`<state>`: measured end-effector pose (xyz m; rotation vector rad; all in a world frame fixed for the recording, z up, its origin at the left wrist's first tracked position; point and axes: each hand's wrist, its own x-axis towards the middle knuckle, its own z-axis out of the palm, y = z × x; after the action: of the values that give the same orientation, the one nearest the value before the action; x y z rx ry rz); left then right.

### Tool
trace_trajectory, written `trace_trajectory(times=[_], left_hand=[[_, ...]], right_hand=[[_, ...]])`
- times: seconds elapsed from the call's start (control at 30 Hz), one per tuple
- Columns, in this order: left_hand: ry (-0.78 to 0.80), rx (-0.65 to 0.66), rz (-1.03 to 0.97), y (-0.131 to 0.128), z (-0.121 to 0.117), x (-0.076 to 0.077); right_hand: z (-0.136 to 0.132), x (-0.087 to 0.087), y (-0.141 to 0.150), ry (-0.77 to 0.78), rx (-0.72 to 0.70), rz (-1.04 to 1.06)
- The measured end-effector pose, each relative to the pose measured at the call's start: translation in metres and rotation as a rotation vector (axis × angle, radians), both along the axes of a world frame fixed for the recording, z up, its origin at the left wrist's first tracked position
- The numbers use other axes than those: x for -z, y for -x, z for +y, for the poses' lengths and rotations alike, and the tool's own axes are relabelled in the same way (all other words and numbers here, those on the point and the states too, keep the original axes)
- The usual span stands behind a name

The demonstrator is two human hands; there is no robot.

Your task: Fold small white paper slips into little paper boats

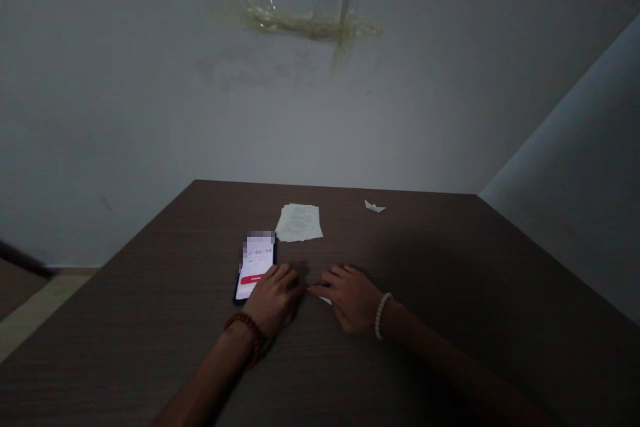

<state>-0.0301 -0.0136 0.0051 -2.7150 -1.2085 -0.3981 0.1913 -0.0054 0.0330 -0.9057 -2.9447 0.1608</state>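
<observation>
My right hand [354,297] rests low over the table with its fingers bent and pressed down on a small white piece of paper [326,300]. Only a thin strip of that paper shows beneath the fingers. Close beside it on the left is my left hand [276,299], closed, fingers curled toward the right hand. Whatever its fingertips hold, if anything, is hidden. A phone [257,263] with a lit screen lies just beyond the left hand, which covers its lower right corner. A red beaded bracelet is on the left wrist, a pale beaded one on the right.
A small stack of printed paper sheets [300,223] lies past the hands, near the middle. Farther back to the right sits a small folded paper boat [375,207]. The dark wooden table [200,227] meets a grey wall [320,133] with tape on it.
</observation>
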Motion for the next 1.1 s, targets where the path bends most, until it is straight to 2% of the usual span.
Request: trace_trajectory(times=[0.27,0.77,0.93,1.03,1.1], left_hand=[[0.0,0.003,-0.009,0.0,0.001,0.001],[0.029,-0.006,0.003,-0.001,-0.001,-0.002],[0.028,-0.011,-0.015,-0.001,-0.001,0.0],[0.036,-0.018,-0.034,-0.003,-0.003,0.0],[0.04,-0.014,-0.058,-0.005,-0.004,-0.001]], right_hand=[[-0.003,0.005,-0.005,-0.006,0.01,0.065],[0.003,0.003,0.004,-0.006,0.014,0.041],[0.011,0.004,-0.007,0.086,0.055,0.292],[0.018,0.004,-0.021,0.098,0.153,0.48],[0.019,0.006,-0.03,0.115,0.223,0.521]])
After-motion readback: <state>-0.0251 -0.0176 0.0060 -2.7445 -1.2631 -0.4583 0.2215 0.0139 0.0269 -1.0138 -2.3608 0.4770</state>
